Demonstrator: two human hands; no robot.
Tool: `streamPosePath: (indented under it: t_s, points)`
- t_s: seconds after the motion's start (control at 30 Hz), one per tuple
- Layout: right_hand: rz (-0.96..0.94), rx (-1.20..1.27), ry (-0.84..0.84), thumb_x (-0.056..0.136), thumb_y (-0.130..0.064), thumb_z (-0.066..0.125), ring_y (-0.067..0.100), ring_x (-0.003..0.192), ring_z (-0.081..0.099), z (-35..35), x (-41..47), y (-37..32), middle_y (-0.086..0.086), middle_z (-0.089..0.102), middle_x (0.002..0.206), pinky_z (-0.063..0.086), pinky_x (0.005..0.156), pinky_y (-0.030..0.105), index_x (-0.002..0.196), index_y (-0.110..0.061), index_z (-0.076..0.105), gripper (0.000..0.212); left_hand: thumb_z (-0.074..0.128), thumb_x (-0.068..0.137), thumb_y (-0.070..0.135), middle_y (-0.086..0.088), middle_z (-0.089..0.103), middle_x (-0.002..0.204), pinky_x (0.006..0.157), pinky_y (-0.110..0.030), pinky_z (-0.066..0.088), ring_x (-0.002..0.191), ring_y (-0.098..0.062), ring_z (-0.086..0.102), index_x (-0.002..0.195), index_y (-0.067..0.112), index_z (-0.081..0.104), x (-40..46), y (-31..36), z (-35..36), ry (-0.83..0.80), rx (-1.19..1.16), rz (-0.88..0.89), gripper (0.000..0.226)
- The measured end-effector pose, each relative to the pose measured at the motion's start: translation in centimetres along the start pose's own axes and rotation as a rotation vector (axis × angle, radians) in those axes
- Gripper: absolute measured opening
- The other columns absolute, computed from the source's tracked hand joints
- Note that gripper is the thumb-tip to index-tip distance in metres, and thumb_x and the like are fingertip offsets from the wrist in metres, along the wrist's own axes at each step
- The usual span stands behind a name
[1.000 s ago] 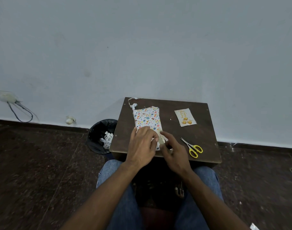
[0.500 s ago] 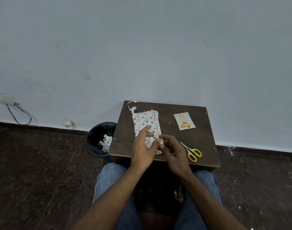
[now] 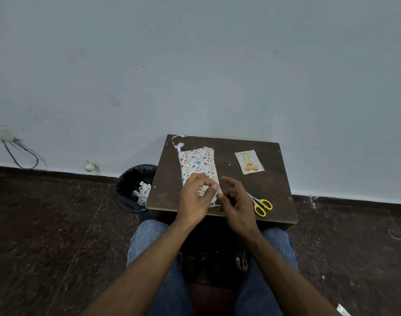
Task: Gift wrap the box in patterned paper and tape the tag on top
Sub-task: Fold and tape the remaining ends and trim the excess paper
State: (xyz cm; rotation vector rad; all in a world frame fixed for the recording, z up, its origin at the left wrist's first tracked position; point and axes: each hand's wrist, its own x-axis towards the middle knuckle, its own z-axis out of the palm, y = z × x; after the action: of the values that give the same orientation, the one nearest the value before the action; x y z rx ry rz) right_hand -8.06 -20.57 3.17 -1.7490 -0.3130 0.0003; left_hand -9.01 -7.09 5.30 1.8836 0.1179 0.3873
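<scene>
The box (image 3: 197, 165), already covered in patterned paper, lies lengthwise on the left half of the small dark table (image 3: 277, 192). The left hand (image 3: 195, 197) rests on its near end, fingers curled, pinching the paper's edge. The right hand (image 3: 237, 201) hovers just right of it, fingers loosely spread, holding nothing. The tag (image 3: 249, 161) lies far right; yellow-handled scissors (image 3: 262, 206) lie near right.

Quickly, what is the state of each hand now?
Left hand: fingers curled, pinching a strip of tape at the wrapped box.
Right hand: open, holding nothing.
</scene>
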Motion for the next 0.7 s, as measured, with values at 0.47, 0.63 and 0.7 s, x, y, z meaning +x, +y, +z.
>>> streamPosePath:
  t_s: [0.47,0.63,0.7]
  points:
    - [-0.017,-0.059,0.044,0.09,-0.054,0.061,0.02,0.067,0.064,-0.5,0.4,0.4,0.001,0.066,0.073,0.054,0.065,0.049,0.119,-0.052,0.05,0.031,0.07,0.088,0.009,0.006,0.069,0.085,0.085,-0.026,0.05,0.089,-0.009,0.064,0.085,0.018,0.071,1.5,2.0,-0.9,-0.113,-0.252,-0.277,0.01]
    - [-0.01,-0.043,-0.064,0.097,-0.035,0.06,0.017,0.085,0.069,-0.6,-0.1,0.2,-0.002,0.071,0.088,0.055,0.078,0.047,0.132,-0.048,0.042,0.041,0.075,0.08,0.002,-0.003,0.066,0.11,0.089,-0.037,0.055,0.107,-0.016,0.064,0.095,0.018,0.059,1.9,1.5,-0.3,-0.165,-0.179,-0.326,0.028]
    - [0.011,-0.024,-0.079,0.098,-0.032,0.06,0.015,0.093,0.069,-0.6,-0.4,0.1,-0.004,0.072,0.095,0.056,0.082,0.044,0.136,-0.043,0.041,0.044,0.073,0.081,0.0,-0.004,0.061,0.115,0.087,-0.037,0.056,0.101,-0.015,0.066,0.099,0.016,0.056,1.9,1.5,-0.1,-0.167,-0.141,-0.316,0.029]
